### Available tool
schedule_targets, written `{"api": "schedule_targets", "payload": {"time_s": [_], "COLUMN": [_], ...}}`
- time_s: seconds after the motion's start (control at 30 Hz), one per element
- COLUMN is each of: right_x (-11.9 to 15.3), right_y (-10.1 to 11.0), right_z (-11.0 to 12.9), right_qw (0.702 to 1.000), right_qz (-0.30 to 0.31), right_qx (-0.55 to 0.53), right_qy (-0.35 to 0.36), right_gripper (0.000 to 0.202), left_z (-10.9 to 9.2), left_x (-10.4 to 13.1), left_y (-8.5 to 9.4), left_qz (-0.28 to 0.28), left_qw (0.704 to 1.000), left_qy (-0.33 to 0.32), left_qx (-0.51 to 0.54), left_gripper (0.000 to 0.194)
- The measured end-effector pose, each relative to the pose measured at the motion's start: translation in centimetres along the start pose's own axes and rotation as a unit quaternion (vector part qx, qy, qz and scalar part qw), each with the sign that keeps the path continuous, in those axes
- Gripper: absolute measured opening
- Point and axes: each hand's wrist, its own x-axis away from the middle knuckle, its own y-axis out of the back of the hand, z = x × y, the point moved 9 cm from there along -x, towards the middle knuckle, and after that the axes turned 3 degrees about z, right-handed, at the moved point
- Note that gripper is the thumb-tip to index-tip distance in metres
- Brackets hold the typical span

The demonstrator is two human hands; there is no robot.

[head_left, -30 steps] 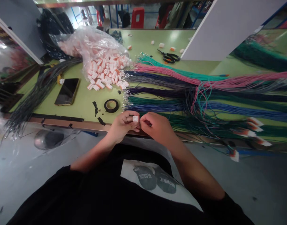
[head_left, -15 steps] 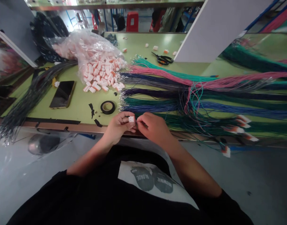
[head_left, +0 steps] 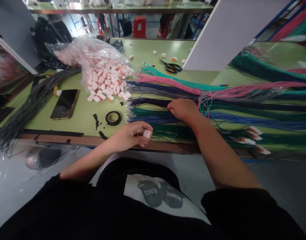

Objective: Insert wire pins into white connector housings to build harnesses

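My left hand [head_left: 133,136] is near the table's front edge, thumb and fingers pinching a small white-and-orange connector housing [head_left: 147,134]. Thin wires trail rightward beside it over the green wire bundle [head_left: 183,131]. Farther up and to the right, my right hand [head_left: 184,109] lies over the dark purple wire bundle [head_left: 150,102], its fingers closed on wires there. How many wires it grips is hidden. Blue wires [head_left: 153,119] lie just below it. Pink wires [head_left: 168,82] and teal wires [head_left: 163,73] run above, with metal terminals at their left ends.
Loose connector housings [head_left: 105,83] spill from a clear plastic bag [head_left: 93,50]. Black tape [head_left: 113,118], a phone [head_left: 64,104] and grey wires [head_left: 35,96] lie left. Scissors [head_left: 171,66] lie near a white partition [head_left: 218,36]. Connectors on wires [head_left: 254,133] hang together at right.
My right hand has left the connector housing and moved up and right onto the dark wires. My left hand has shifted slightly right and down, still holding the housing. The view has tilted slightly.
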Motion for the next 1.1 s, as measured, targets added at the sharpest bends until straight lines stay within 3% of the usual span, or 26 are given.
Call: {"api": "schedule_targets", "payload": {"time_s": [0.1, 0.2, 0.3, 0.37, 0.4, 0.53, 0.63, 0.73, 0.9, 1.1], "right_x": [0.2, 1.4, 3.0, 3.2, 3.0, 2.2, 2.2, 2.6, 3.8, 4.1], "right_y": [0.0, 0.9, 1.4, 1.9, 2.4, 4.4, 4.9, 4.7, 4.5, 4.3], "right_z": [0.0, -3.1, -6.0, -5.2, -4.1, 3.1, 6.4, 6.2, 4.7, 5.5], "right_qw": [0.999, 0.976, 0.874, 0.817, 0.809, 0.826, 0.801, 0.798, 0.858, 0.903], "right_qz": [-0.032, -0.121, -0.228, -0.253, -0.245, -0.145, -0.089, -0.098, -0.144, -0.153], "right_qx": [-0.001, -0.149, -0.391, -0.498, -0.523, -0.54, -0.575, -0.581, -0.484, -0.386], "right_qy": [0.001, -0.103, -0.179, -0.143, -0.108, 0.07, 0.144, 0.131, 0.089, 0.106], "right_gripper": [0.025, 0.015, 0.01, 0.009, 0.01, 0.021, 0.019, 0.014, 0.009, 0.012], "left_z": [-0.8, -0.2, 1.1, 1.9, 2.3, 2.9, 2.9, 2.9, 2.6, 2.5], "left_x": [-1.4, -3.2, -4.9, -5.6, -5.8, -6.1, -6.1, -6.1, -6.1, -6.0], "left_y": [0.8, 1.9, 2.8, 3.2, 3.3, 3.5, 3.7, 3.7, 3.6, 3.8], "left_qz": [0.029, 0.063, 0.088, 0.095, 0.096, 0.088, 0.078, 0.076, 0.076, 0.064], "left_qw": [0.999, 0.997, 0.99, 0.984, 0.981, 0.973, 0.972, 0.973, 0.97, 0.974], "left_qy": [0.014, 0.027, 0.022, 0.02, 0.02, 0.023, 0.025, 0.024, 0.013, 0.009], "left_qx": [-0.004, 0.035, 0.108, 0.152, 0.168, 0.212, 0.22, 0.217, 0.231, 0.219], "left_gripper": [0.021, 0.027, 0.03, 0.031, 0.031, 0.037, 0.043, 0.039, 0.033, 0.031]}}
